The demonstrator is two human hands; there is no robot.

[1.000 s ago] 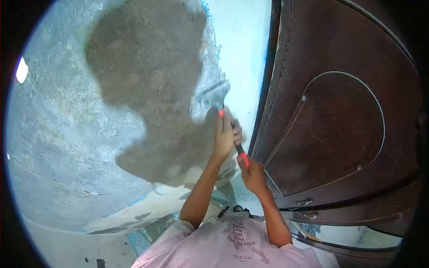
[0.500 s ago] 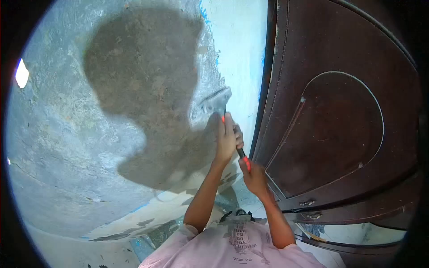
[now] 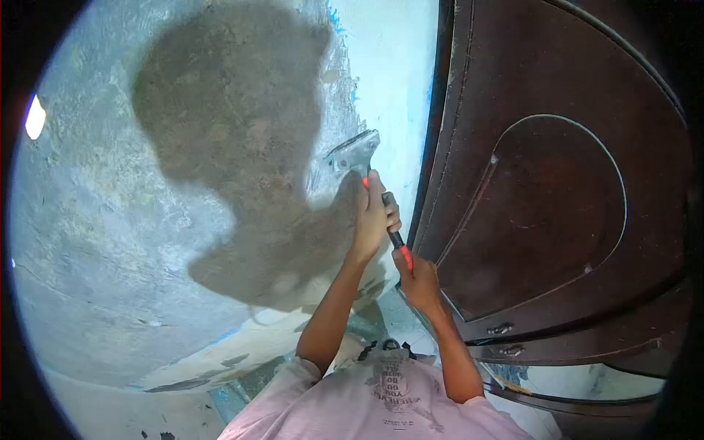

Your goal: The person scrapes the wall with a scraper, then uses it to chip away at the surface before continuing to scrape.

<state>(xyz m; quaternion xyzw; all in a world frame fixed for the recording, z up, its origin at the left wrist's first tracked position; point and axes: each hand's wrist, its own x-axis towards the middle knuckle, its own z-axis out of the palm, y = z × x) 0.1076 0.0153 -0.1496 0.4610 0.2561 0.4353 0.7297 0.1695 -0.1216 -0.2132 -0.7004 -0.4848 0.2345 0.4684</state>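
Observation:
A long-handled scraper (image 3: 355,152) with a wide metal head and a black and red handle meets the wall (image 3: 95,191) at the ragged border of the white paint (image 3: 392,81). Wrapped round the upper handle, just below the head, is my left hand (image 3: 375,218). Lower down, my right hand (image 3: 419,282) grips the red end of the same handle. Left of the scraper the surface is bare, grey and mottled; to its right the white coat remains, with small blue flecks along the edge. My shadow covers much of the bare part.
Close on the right stands a dark brown wooden cabinet (image 3: 543,198) with a curved panel line and small drawer handles (image 3: 501,329). Lower on the wall runs a patchy white strip (image 3: 242,352). Pale floor (image 3: 400,323) shows between wall and cabinet.
The scraper's head and both hands have shifted slightly up along the wall. Both hands keep their hold on the handle.

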